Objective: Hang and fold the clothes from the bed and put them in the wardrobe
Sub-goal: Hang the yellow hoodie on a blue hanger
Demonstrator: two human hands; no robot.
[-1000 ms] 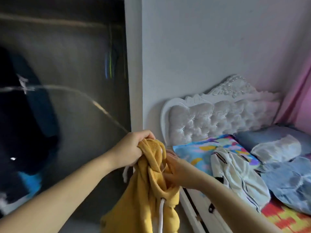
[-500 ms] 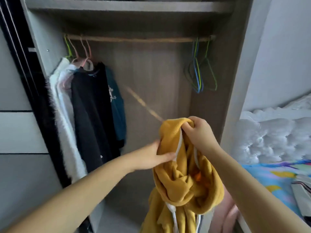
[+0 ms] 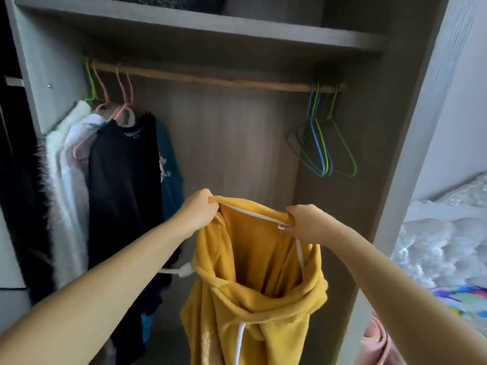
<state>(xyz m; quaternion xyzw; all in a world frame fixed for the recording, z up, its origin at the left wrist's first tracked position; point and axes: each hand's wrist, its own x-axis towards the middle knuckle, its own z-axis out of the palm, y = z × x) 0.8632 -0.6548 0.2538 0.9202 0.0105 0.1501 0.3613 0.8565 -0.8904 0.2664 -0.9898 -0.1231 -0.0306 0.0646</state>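
A yellow hoodie (image 3: 253, 280) with white drawstrings hangs in front of the open wardrobe (image 3: 390, 143). My left hand (image 3: 198, 209) grips one end of its top edge and my right hand (image 3: 305, 222) grips the other, so the opening is stretched wide between them. Its body drops out of view at the bottom. Above runs the wooden rail (image 3: 210, 79). Several empty wire hangers (image 3: 322, 148), blue and green, hang at the rail's right end.
Clothes on hangers fill the rail's left end: a white fluffy garment (image 3: 66, 185), a black top (image 3: 123, 185) and a teal one (image 3: 170, 169). A shelf (image 3: 200, 25) spans the top. The bed's white tufted headboard (image 3: 448, 238) and colourful sheet (image 3: 461, 299) lie right.
My hands have pulled apart and spread the hoodie's bunched top open. The view has stayed on the wardrobe, closer than half a second ago, after swinging left from the bed.
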